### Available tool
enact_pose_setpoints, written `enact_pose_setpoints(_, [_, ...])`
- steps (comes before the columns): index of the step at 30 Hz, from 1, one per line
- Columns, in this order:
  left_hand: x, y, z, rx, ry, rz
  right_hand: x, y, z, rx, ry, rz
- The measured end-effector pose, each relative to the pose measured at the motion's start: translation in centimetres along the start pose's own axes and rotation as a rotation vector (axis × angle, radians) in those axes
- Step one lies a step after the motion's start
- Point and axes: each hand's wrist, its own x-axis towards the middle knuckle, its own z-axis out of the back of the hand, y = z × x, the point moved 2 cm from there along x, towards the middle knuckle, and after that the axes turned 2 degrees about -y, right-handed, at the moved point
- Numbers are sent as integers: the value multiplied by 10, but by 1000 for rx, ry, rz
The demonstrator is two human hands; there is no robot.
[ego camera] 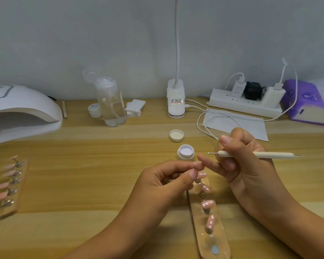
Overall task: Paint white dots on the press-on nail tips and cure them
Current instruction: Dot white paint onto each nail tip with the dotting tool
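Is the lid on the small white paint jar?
No, the jar stands open, and its lid lies apart behind it.

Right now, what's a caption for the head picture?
Right hand holds dotting tool near pot; left hand grips nail strip.

wooden table (101, 150) carries lamp (21, 111), jar (185, 153).

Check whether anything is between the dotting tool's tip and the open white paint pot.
Nothing visible. The dotting tool in the right hand points its tip at the paint pot with an open gap between them; the lid lies farther back.
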Motion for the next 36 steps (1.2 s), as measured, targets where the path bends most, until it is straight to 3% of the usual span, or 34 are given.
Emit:
enact_pose_setpoints(20, [1, 0, -1, 0, -30, -6, -1, 0, -1, -6, -23, 23])
enact_pose_setpoints(36, [1, -1, -2, -129, -50, 10, -2, 0, -2, -5, -19, 10])
